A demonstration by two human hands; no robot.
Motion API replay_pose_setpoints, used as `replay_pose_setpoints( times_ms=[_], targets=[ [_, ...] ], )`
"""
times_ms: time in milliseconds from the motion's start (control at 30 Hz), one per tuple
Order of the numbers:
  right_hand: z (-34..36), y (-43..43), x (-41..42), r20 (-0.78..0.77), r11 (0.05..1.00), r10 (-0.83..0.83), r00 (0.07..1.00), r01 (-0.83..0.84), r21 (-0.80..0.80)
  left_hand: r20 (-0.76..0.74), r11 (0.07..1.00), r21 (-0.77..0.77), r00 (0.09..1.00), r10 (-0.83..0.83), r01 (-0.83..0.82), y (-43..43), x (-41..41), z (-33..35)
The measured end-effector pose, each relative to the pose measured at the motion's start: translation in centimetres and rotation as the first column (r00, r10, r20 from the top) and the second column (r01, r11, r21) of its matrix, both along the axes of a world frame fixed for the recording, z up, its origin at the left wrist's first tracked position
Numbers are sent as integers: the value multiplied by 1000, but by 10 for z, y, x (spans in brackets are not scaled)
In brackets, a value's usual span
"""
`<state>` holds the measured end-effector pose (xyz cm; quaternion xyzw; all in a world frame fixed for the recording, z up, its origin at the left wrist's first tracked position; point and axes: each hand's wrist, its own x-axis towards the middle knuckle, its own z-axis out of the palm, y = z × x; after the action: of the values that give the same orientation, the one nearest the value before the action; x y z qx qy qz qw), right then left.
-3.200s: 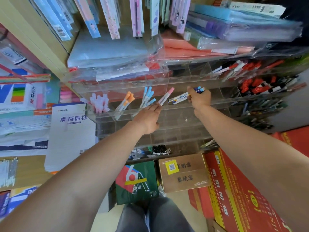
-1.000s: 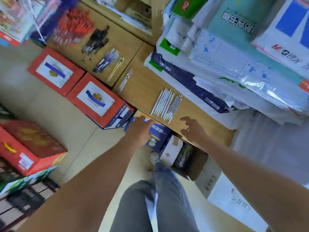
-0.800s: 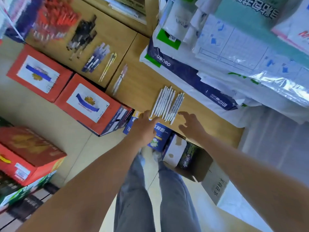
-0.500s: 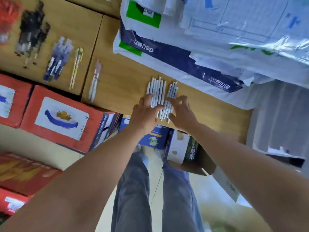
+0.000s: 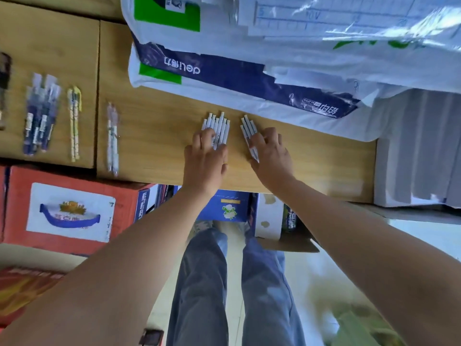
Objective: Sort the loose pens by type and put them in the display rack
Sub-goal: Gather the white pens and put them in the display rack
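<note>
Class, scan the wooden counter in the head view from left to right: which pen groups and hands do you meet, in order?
First dark pens at the edge → blue pens → yellow pens → pink pens → left hand resting on larger white pen bunch → smaller white pen bunch under right hand.

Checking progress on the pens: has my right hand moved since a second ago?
Yes. The right hand went forward from the table's near edge onto the right bunch of white pens, toward the blue paper pack.
</note>
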<state>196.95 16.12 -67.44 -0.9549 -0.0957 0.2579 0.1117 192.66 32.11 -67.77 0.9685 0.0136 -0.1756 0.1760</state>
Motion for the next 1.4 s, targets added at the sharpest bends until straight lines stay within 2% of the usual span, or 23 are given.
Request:
replay_pose_setpoints(
  times_ms=[133, 267, 367, 500, 700, 833, 1000, 1267, 1400],
  targets=[
    [-1, -2, 3, 4, 998, -55, 998, 55, 27, 51, 997, 81, 999, 13, -17, 2, 2, -10],
    [1, -5, 6, -44, 983, -181, 983, 181, 0, -7, 978, 162, 991, 135, -133, 1, 3, -13],
    [6, -2, 10, -110, 983, -182, 977, 178, -46, -77, 954, 155, 959, 272, -258, -5, 7, -5],
    [7, 5, 13, -156, 982, -179, 971, 167, -86, -161, 942, 212, 942, 296, -260, -11, 14, -2],
    [3, 11, 17, -139, 977, -87, 986, 57, -207, -164, 937, 297, 956, 242, -186, -12, 17, -11],
    [0, 9, 16, -127, 978, -59, 990, 32, -206, -126, 908, 397, 972, 198, -133, -7, 20, -17],
    [0, 8, 17, -123, 979, -42, 992, 16, -205, -150, 928, 369, 982, 118, -55, 0, 26, -16],
    [2, 1, 16, -137, 977, -12, 991, -18, -211, -188, 922, 388, 979, 80, -1, 4, 29, -8],
    [2, -1, 14, -119, 981, -1, 993, -22, -195, -100, 914, 406, 993, 54, -9, 10, 29, -7]
  ],
)
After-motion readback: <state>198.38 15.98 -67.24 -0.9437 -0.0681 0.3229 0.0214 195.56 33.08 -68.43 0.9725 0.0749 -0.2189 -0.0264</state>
